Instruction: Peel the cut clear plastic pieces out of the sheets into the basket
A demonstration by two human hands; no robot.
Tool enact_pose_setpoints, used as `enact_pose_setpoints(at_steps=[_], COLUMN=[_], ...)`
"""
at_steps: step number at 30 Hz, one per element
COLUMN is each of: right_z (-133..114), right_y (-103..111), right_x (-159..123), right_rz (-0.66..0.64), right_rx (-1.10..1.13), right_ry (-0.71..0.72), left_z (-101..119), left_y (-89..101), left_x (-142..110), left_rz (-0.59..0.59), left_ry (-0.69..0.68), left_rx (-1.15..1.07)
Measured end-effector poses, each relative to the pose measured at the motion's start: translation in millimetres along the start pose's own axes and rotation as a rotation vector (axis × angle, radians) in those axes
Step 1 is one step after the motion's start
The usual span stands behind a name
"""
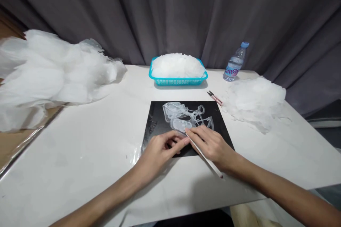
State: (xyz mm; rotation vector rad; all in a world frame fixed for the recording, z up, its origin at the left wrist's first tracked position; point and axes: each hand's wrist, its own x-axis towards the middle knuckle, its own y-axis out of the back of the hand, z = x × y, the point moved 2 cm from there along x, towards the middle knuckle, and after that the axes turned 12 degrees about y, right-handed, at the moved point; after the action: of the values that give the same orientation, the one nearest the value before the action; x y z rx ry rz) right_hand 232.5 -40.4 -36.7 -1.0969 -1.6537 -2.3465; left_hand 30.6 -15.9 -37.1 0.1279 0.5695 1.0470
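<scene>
A translucent white cut-out sheet (179,120) with curved openings and loops lies on a black square board (154,142). My left hand (162,149) is at the sheet's near edge, fingers curled and the thumb and forefinger pinched on it. A slim white stick (206,159) with a dark reddish end is gripped in my right hand (213,145). Its other end reaches the sheet beside my left fingertips. What lies beneath my fingers is hidden.
A turquoise basket (177,81) heaped with white sheets stands at the back. Thread snips (214,97) lie beside a translucent pile (253,99) at right, near a water bottle (234,64). A large white heap (55,67) covers the left side. A grey curtain (170,14) hangs behind.
</scene>
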Motion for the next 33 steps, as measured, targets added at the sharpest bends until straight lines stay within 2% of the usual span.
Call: enact_pose_setpoints(at_steps=[3, 5, 11, 16, 20, 25, 27, 29, 31, 33], right_z=[-3.7, -4.6, 2.3, 13.0, 34.1, 66.8, 68.7, 60.6, 44.8, 25.6], right_y=[-2.4, -3.9, -3.7, 5.4, 8.8, 3.4, 4.3, 8.3, 13.7, 17.0], right_x=[1.5, 2.6, 3.6, 7.7, 4.2, -16.1, -18.4, -14.4, -6.1, 3.0], right_rz=[0.020, 0.043, 0.108, 0.101, 0.240, 0.458, 0.487, 0.459, 0.411, 0.374], right_rx=[0.009, 0.054, 0.518, 0.742, 0.714, 0.780, 0.806, 0.759, 0.638, 0.509], right_ry=[-0.002, -0.037, -0.391, -0.599, -0.751, -1.025, -1.043, -0.990, -0.856, -0.641], left_z=[-3.9, -4.4, 0.6, 0.2, -0.8, 0.9, 1.7, 1.9, 2.3, 3.9], left_y=[-1.8, 0.6, 7.7, 4.5, 4.0, 9.8, 12.9, 16.2, 18.6, 17.3], left_x=[5.6, 7.7, 8.4, 8.8, 8.8, 11.6, 13.4, 13.7, 11.3, 7.0], left_rz=[-0.021, -0.014, 0.053, 0.137, 0.140, 0.152, 0.094, 0.026, -0.021, -0.114], left_ry=[-0.018, -0.035, -0.101, -0.028, 0.016, 0.041, 0.073, 0.133, 0.181, 0.176], left_rx=[-0.167, -0.169, -0.058, -0.071, -0.088, -0.089, -0.134, -0.194, -0.241, -0.315])
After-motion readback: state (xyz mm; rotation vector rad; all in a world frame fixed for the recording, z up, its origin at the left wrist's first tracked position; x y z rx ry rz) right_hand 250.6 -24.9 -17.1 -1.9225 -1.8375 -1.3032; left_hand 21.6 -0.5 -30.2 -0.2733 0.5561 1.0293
